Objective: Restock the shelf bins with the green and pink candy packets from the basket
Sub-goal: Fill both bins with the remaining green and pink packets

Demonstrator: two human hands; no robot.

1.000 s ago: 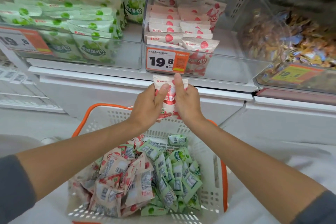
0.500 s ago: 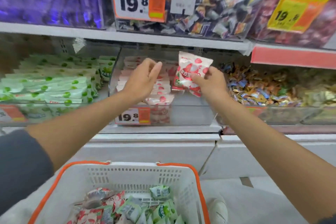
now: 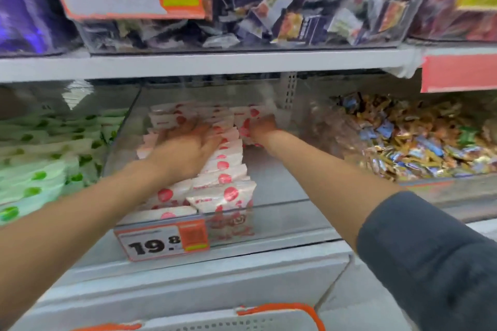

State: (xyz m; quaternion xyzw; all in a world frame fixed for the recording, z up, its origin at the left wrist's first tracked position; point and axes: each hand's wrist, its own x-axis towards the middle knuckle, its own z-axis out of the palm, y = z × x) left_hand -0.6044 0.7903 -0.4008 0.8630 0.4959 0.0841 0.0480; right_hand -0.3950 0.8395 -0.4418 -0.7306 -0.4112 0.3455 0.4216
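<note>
Right hand [image 3: 262,127], motion-blurred among pink packets [image 3: 223,166]; its grip unclear.

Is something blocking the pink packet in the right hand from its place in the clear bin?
Nothing visible does: the right hand holds the pink packet already inside the clear bin, beside the packet rows.

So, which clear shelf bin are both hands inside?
The middle clear plastic bin, holding pink-and-white packets; green packets fill the left, mixed wrapped candies the right.
</note>
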